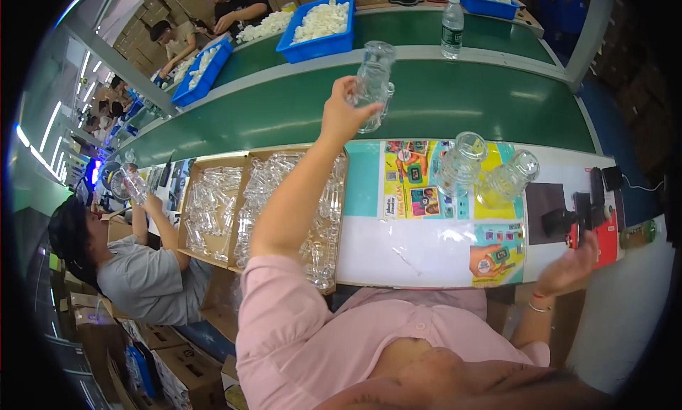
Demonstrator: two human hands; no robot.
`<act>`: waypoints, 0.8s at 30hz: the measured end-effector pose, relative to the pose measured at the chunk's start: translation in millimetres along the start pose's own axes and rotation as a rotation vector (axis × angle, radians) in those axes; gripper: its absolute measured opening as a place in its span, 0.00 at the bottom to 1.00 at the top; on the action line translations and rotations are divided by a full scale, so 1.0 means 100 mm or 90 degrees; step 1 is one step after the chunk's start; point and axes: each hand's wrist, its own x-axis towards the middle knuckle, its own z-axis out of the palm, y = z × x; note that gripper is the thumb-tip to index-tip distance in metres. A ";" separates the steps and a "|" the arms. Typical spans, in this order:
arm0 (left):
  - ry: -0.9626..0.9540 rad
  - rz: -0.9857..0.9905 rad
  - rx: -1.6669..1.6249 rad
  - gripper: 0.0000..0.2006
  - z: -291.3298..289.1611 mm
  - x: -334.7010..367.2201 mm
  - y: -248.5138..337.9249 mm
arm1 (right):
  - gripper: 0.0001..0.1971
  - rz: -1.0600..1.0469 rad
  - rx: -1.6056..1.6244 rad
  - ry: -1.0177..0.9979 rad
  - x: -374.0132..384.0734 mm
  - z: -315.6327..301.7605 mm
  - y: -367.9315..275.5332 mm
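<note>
Over the green belt, my left hand [344, 113] is raised with fingers and thumb closed round a clear plastic bottle [374, 74]. Clear outlines overlap there, so whether a second bottle sits behind it I cannot tell. Two more clear bottles [465, 160] stand or lean on the printed sheets at the table's middle right. Low at the right, my right hand [572, 266] hangs by the table's front edge with its fingers apart and nothing visible in it. It is nearest to a red sheet [609, 243] and some small black objects [584, 207].
Cardboard trays [244, 211] of clear plastic parts lie under my left forearm. Blue bins [288, 47] of white pieces and a water bottle [452, 26] stand beyond the green belt [455, 97]. A co-worker in grey [153, 275] sits at my left; others work farther back.
</note>
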 end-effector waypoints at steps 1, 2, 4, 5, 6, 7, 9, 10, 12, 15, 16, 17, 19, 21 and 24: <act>-0.027 -0.107 -0.006 0.33 0.02 0.15 -0.26 | 0.19 0.078 -0.030 0.021 -0.02 -0.09 0.10; -0.054 -0.212 -0.014 0.34 0.05 0.24 -0.48 | 0.19 0.078 -0.022 0.025 -0.05 -0.16 0.21; -0.116 -0.282 -0.064 0.35 0.11 0.34 -0.76 | 0.22 0.180 -0.082 0.027 -0.12 -0.29 0.45; -0.176 -0.357 -0.118 0.35 0.10 0.36 -0.91 | 0.22 0.179 -0.068 0.027 -0.17 -0.32 0.56; -0.156 -0.364 -0.108 0.35 0.07 0.34 -1.13 | 0.23 0.269 -0.049 0.033 -0.23 -0.34 0.66; -0.103 -0.348 -0.033 0.36 0.05 0.30 -1.42 | 0.24 0.368 -0.022 0.020 -0.29 -0.30 0.86; -0.072 -0.269 0.194 0.38 0.00 0.24 -1.45 | 0.25 0.382 -0.005 -0.001 -0.56 -0.36 1.30; -0.138 -0.188 0.323 0.35 -0.05 0.24 -1.28 | 0.26 0.375 -0.008 -0.007 -0.65 -0.39 1.38; -0.101 -0.149 0.312 0.33 -0.28 0.10 -1.09 | 0.26 0.397 0.064 -0.043 -0.69 -0.36 1.44; -0.104 -0.126 0.268 0.28 -0.81 -0.23 -0.84 | 0.27 0.443 0.076 -0.112 -0.56 -0.31 1.26; -0.140 -0.144 0.242 0.25 -1.02 -0.36 -0.75 | 0.28 0.457 0.043 -0.119 -0.59 -0.27 1.23; -0.098 -0.135 0.276 0.23 -1.21 -0.54 -0.59 | 0.28 0.458 0.057 -0.125 -0.71 -0.29 1.33; -0.018 -0.156 0.317 0.18 -1.63 -0.83 -0.55 | 0.31 0.411 0.034 -0.210 -0.87 -0.30 1.50; 0.079 -0.245 0.332 0.15 -2.09 -1.21 -0.81 | 0.31 0.405 -0.085 -0.242 -0.91 -0.26 1.50; 0.091 -0.362 0.484 0.16 -2.84 -1.91 -1.24 | 0.27 0.412 -0.169 -0.328 -0.74 -0.09 1.35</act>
